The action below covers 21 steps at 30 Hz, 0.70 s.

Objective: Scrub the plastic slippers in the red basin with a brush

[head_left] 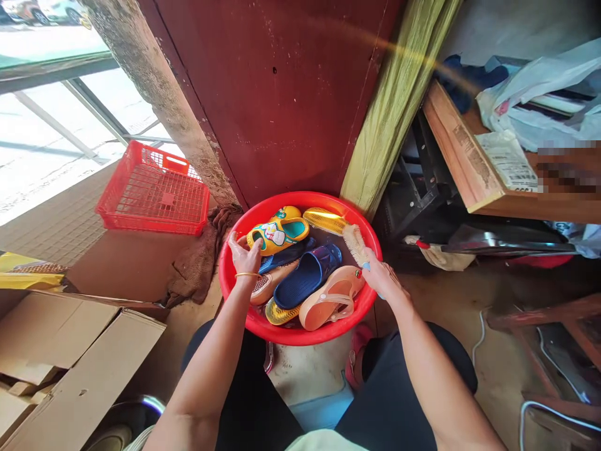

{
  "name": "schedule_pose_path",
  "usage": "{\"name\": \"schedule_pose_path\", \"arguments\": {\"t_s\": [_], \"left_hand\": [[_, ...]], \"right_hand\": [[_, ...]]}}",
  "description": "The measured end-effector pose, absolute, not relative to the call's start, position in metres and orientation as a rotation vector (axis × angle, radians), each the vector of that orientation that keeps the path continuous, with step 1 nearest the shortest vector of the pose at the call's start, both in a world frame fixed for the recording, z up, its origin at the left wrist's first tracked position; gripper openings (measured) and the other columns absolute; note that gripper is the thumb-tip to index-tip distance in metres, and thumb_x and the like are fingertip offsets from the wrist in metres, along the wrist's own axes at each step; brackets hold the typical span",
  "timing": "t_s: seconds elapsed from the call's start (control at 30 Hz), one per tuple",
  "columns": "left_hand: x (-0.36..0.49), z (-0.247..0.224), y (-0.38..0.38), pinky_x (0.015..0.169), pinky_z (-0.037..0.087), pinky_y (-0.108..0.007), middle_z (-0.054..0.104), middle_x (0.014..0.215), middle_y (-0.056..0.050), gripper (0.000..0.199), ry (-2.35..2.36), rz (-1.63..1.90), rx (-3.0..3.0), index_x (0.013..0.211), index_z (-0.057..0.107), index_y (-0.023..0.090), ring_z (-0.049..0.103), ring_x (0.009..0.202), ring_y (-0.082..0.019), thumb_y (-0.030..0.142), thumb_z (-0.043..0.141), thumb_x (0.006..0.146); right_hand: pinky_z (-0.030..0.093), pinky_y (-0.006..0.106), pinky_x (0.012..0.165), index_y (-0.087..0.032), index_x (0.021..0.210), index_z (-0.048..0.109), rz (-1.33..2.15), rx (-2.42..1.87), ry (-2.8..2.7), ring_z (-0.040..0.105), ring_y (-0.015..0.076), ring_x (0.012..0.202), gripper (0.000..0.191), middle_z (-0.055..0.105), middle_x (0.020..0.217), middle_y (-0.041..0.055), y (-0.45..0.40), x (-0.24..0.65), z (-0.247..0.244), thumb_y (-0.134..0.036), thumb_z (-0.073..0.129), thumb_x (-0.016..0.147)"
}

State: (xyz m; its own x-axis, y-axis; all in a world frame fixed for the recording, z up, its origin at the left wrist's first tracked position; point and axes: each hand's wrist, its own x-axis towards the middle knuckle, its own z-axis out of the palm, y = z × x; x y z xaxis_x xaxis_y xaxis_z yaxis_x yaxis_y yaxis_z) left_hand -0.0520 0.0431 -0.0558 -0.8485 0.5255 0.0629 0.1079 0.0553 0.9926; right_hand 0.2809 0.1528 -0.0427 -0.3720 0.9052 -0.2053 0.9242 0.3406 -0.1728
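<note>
A red plastic basin (300,338) holds several shoes and sandals in dark water. At its left side, my left hand (245,255) grips the end of a yellow clog (286,235) with a white cartoon figure on it. My right hand (379,273), at the right rim, is closed around the blue handle of a scrubbing brush (355,243) with pale bristles. The bristles point up and away from me, apart from the clog. Between the hands lie a navy slide sandal (305,275) and a peach sandal (323,303). A yellow sole (325,220) shows at the back.
A red plastic crate (154,188) stands left on cardboard, near a brown cloth (195,263). Cardboard boxes (70,363) fill the lower left. Behind the basin is a dark red door (282,94). A wooden table (498,194) with bags and a wooden stool (554,319) are right.
</note>
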Motion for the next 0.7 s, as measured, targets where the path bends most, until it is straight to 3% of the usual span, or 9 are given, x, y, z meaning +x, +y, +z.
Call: {"name": "schedule_pose_path", "arguments": {"t_s": [0.1,0.2,0.3,0.57,0.63,0.7], "left_hand": [[-0.037,-0.049,0.035,0.119,0.027,-0.048,0.038,0.155,-0.016,0.073,2.444,1.722,1.214,0.147,0.040,0.018,0.033,0.145,-0.032,0.039,0.067,0.082],[-0.017,-0.049,0.035,0.122,0.011,-0.054,0.030,0.161,-0.013,0.066,2.441,1.295,1.732,0.148,0.044,0.022,0.018,0.151,-0.034,0.038,0.062,0.086],[-0.004,-0.059,0.043,0.121,0.004,-0.059,0.029,0.162,-0.009,0.061,2.386,0.874,1.976,0.145,0.050,0.027,0.012,0.152,-0.036,0.030,0.061,0.085],[0.012,-0.082,0.058,0.119,0.012,-0.059,0.022,0.165,-0.006,0.070,2.304,0.345,2.066,0.146,0.049,0.028,0.006,0.154,-0.032,0.007,0.048,0.080],[0.016,-0.079,0.066,0.117,0.017,-0.059,0.028,0.163,-0.008,0.067,2.257,0.303,2.072,0.141,0.054,0.027,0.011,0.153,-0.033,0.006,0.050,0.078],[0.019,-0.071,0.083,0.113,0.024,-0.060,0.045,0.153,-0.013,0.052,2.233,0.348,2.035,0.126,0.066,0.024,0.024,0.148,-0.037,0.009,0.054,0.077]], "right_hand": [[0.047,0.029,0.082,-0.017,0.153,0.033,-0.458,1.611,2.487,0.067,0.0244,0.105,0.065,0.069,0.119,0.0146,0.153,0.279,-0.046,-0.017,0.048,0.089],[0.048,0.031,0.084,-0.018,0.146,0.043,-0.399,1.593,2.449,0.066,0.0248,0.106,0.057,0.068,0.120,0.0155,0.151,0.276,-0.048,-0.015,0.046,0.089],[0.048,0.034,0.086,-0.017,0.147,0.043,-0.313,1.612,2.429,0.066,0.0265,0.110,0.056,0.067,0.121,0.0185,0.147,0.269,-0.047,-0.013,0.042,0.091],[0.051,0.037,0.085,-0.008,0.121,0.066,-0.352,1.528,2.388,0.070,0.0280,0.103,0.042,0.072,0.106,0.0233,0.135,0.245,-0.044,-0.003,0.041,0.088],[0.052,0.037,0.082,-0.009,0.121,0.066,-0.376,1.519,2.374,0.071,0.0286,0.102,0.042,0.073,0.105,0.0227,0.138,0.245,-0.041,-0.003,0.045,0.086],[0.052,0.036,0.082,-0.012,0.123,0.066,-0.400,1.498,2.377,0.071,0.0279,0.101,0.042,0.074,0.106,0.0205,0.144,0.250,-0.037,-0.006,0.049,0.086]]}}
